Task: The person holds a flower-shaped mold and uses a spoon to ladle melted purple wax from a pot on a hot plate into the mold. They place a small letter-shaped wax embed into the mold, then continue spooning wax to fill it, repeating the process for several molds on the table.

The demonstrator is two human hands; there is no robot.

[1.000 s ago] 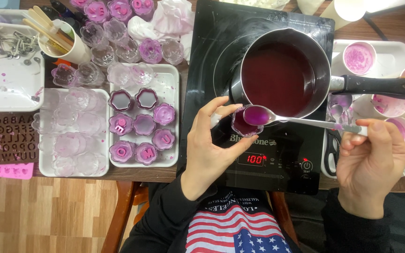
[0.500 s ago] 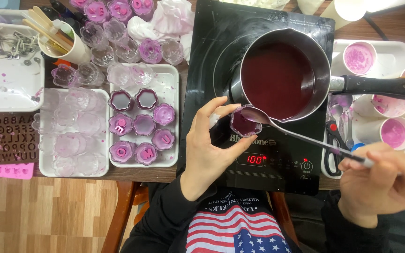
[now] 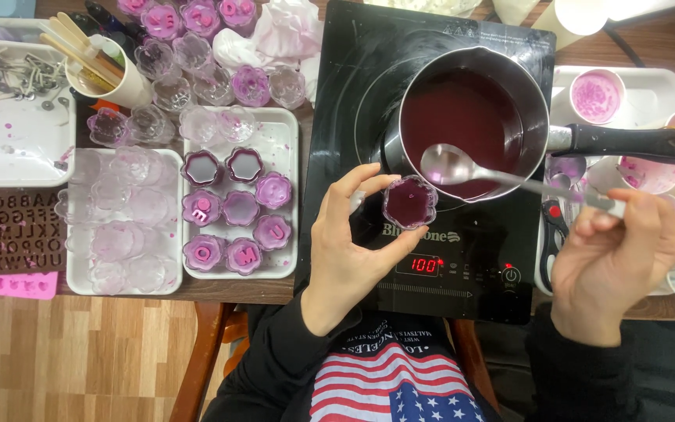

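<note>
- A brown wooden table [image 3: 220,291] stands over pale plank flooring, crowded with white trays; a black induction hob with a red display [image 3: 431,164] sits in the middle.
- On the hob rests a steel saucepan of dark purple liquid [image 3: 470,117], its black handle pointing toward the right side.
- The left hand [image 3: 345,250] pinches a small flower-shaped clear cup holding purple liquid [image 3: 409,201] between thumb and fingertips, just below the saucepan's near rim.
- The right hand [image 3: 615,262] has its fingers curled around the handle end of a long metal spoon [image 3: 462,166].
- The spoon's long axis runs from that hand leftward; its bowl hangs over the pan's near edge, just above and right of the cup.
- A white tray of filled purple flower cups [image 3: 279,262] lies left of the hob.
</note>
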